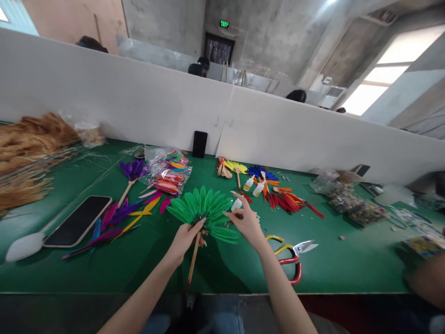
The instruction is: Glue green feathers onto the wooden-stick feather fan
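A green feather fan with a wooden handle is spread over the table in front of me. My left hand grips it where the feathers meet the handle, thumb on top. My right hand hovers at the fan's right edge, index finger and thumb curled close together near a feather; whether something small is between them I cannot make out. A small white glue bottle lies just behind the right hand. To its right rest scissors with red and yellow handles.
Loose coloured feathers, a phone and a purple feather fan lie to the left. Bagged feathers, glue bottles, a yellow fan and red feathers lie farther back. A white partition bounds the table; another person's arm is at right.
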Action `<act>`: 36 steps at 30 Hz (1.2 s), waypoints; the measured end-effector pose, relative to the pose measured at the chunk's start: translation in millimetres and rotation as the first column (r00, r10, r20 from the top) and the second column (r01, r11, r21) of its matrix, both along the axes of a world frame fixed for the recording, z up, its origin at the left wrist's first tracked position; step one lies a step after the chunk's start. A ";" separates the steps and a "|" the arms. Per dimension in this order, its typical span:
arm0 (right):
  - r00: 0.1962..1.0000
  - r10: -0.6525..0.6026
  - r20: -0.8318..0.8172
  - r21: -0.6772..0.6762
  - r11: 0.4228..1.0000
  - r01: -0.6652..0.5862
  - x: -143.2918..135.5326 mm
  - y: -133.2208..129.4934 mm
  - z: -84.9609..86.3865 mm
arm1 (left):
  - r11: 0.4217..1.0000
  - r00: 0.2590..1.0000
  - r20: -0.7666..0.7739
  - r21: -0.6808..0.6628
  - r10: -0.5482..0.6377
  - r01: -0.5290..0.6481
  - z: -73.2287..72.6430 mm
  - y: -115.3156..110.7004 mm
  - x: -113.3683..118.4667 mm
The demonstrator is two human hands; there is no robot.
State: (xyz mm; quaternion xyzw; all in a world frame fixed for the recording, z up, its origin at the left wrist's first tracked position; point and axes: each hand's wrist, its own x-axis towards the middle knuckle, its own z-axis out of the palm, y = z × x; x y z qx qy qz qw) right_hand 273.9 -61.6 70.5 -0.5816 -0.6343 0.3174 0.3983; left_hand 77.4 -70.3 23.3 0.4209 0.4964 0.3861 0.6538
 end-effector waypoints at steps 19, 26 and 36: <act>0.997 0.063 -0.040 -0.127 0.990 -0.068 7.8 -46.0 -4.4 | 0.999 0.999 -0.019 -0.016 0.047 -0.048 -2.1 -1.5 -0.1; 0.990 -0.048 -0.131 -0.210 0.977 0.020 -7.3 -44.3 -10.8 | 0.999 0.998 -0.045 0.005 0.049 -0.049 -2.9 -1.4 1.5; 0.995 -0.097 -0.017 -0.093 0.991 0.095 -8.9 -34.6 -9.9 | 0.998 0.996 -0.071 0.017 0.062 -0.060 0.6 -2.3 3.1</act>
